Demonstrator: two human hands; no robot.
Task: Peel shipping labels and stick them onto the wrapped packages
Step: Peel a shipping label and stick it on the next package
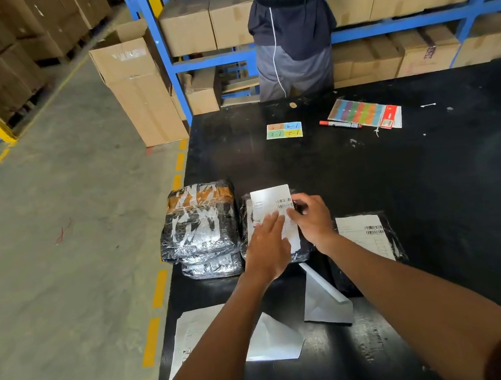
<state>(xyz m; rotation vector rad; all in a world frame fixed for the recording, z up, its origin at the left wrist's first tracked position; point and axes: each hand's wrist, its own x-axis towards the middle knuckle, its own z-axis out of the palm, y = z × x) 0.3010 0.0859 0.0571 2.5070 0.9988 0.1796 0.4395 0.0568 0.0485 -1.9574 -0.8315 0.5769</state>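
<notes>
Two bare arms reach in from the bottom, over a stack of label sheets (191,334) and two peeled white backing papers (274,341) on the black table (431,166). On the left edge of the table sits a pile of wrapped packages (200,228) — shiny black, with torn tape. Just beside it is another wrapped package (302,251), with a white shipping label (271,203) lying on top. The left hand (267,251) lies flat on the label, fingers straight and pressing down. The right hand (313,216) pinches the label's right edge with bent fingers. To the right lies a package that already has its label (365,237). Far back are colored stickers (283,130), a red marker (340,124) and a person standing by blue shelves (396,24).
</notes>
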